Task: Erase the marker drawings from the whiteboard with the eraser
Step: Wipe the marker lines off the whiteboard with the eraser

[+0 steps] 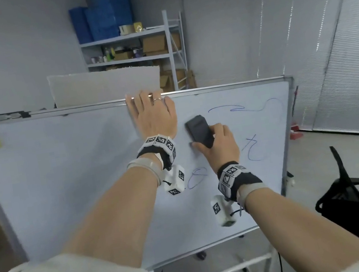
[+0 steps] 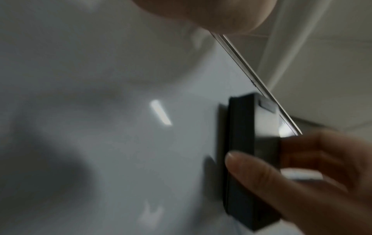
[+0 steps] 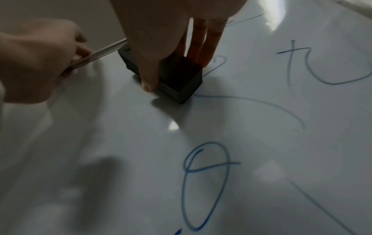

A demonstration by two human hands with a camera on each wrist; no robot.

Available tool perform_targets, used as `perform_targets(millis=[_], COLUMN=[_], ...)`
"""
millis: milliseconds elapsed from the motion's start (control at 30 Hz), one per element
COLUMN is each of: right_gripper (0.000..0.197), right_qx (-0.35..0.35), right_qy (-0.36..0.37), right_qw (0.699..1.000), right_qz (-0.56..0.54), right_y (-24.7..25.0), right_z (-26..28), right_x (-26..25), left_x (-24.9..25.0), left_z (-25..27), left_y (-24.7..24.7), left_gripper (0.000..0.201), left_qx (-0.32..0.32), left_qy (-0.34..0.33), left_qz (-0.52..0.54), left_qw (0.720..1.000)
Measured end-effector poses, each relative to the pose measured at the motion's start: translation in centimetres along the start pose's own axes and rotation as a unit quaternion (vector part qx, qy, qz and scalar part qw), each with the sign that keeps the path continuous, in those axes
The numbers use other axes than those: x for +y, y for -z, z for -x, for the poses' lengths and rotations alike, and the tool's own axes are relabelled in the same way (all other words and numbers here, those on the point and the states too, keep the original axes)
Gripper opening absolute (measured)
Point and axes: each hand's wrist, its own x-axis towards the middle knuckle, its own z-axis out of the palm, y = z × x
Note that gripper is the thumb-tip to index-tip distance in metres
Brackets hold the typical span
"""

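Nearest me, low in the head view, my forearms reach up toward the whiteboard (image 1: 87, 187), a smooth glossy white panel in a thin metal frame. My right hand (image 1: 220, 145) is clamped around the eraser (image 1: 199, 131), thumb on one long side and fingers on the other, its flat face against the board. It is a dark matte rectangular block, long axis running up and slightly left, at the frame's centre. The blue marker drawings (image 1: 253, 147) lie to its right and below: a thin loop lower down, a character to the right, a wavy line in the upper right. Farther up, my left hand (image 1: 153, 114) curls over the board's top edge.
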Motion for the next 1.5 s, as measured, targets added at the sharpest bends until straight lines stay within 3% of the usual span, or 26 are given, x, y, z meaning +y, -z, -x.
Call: perform_targets(millis=[133,200,300,367,433,500,600,633,700,866,933,1100,1166,1233,1333,1433,1500], right_gripper=[0.055,0.055,0.056,0.056,0.054,0.053,0.056,0.057,0.057,0.054,0.053,0.053,0.054,0.056,0.055,0.058,0.056], right_qx=[0.061,0.08,0.012,-0.066,-0.08,-0.024,0.081,0.095,0.089,-0.004,0.015,0.057,0.077,0.095,0.084,-0.015,-0.019], right_qy=[-0.087,-0.083,0.008,0.126,0.197,0.144,-0.01,-0.021,0.009,0.177,0.149,-0.029,-0.125,-0.153,-0.065,0.089,0.121], right_qw=[0.994,0.992,0.996,0.988,0.977,0.989,0.995,0.994,0.995,0.984,0.989,0.998,0.989,0.984,0.994,0.996,0.992], right_qz=[-0.03,-0.041,-0.089,-0.063,-0.016,-0.02,-0.053,-0.045,-0.04,-0.01,-0.009,0.002,-0.002,0.001,-0.027,-0.008,0.026], right_y=[2.2,2.4,1.7,1.2,1.1,1.5,2.3,2.4,2.2,1.7,2.1,4.6,5.8,6.2,5.1,4.0,4.2], right_z=[-2.4,-3.0,-3.2,-3.5,-4.3,-5.2,-6.3,-6.5,-6.9,-7.8,-8.4,-9.8,-10.1,-10.2,-9.8,-9.7,-10.1], right_x=[4.7,5.4,3.4,1.4,0.8,2.1,5.2,5.7,5.4,3.0,3.7,9.3,11.7,12.8,11.4,8.8,9.0], left_x=[0.9,0.9,1.9,2.7,3.0,2.7,2.3,2.3,2.2,2.6,4.1,10.4,11.6,11.6,11.4,11.5,11.5], left_z=[-0.1,-0.1,-0.2,-0.4,-0.7,-0.8,-1.0,-1.2,-1.3,-1.6,-1.7,-1.6,-1.2,-1.0,-0.8,-1.2,-1.4], left_y=[-1.7,-2.1,-2.4,-2.5,-2.7,-3.0,-3.3,-3.5,-4.0,-5.1,-5.4,-7.2,-8.1,-8.7,-9.1,-9.0,-9.1], left_gripper=[0.038,0.033,0.034,0.036,0.038,0.043,0.049,0.048,0.042,0.035,0.038,0.051,0.048,0.044,0.037,0.039,0.045], left_qx=[0.033,0.059,0.062,0.053,0.053,0.048,0.051,0.054,0.077,0.105,0.092,-0.027,-0.031,-0.014,0.014,0.017,0.008], left_qy=[0.052,0.059,0.098,0.117,0.113,0.107,0.121,0.124,0.124,0.142,0.143,0.001,-0.007,-0.006,0.0,0.009,0.022], left_qz=[-0.01,-0.007,-0.008,-0.011,-0.016,-0.011,-0.001,-0.002,-0.01,-0.007,0.014,0.025,0.02,0.01,0.013,0.005,0.001], left_qw=[0.998,0.996,0.993,0.992,0.992,0.993,0.991,0.991,0.989,0.984,0.985,0.999,0.999,1.0,1.0,1.0,1.0])
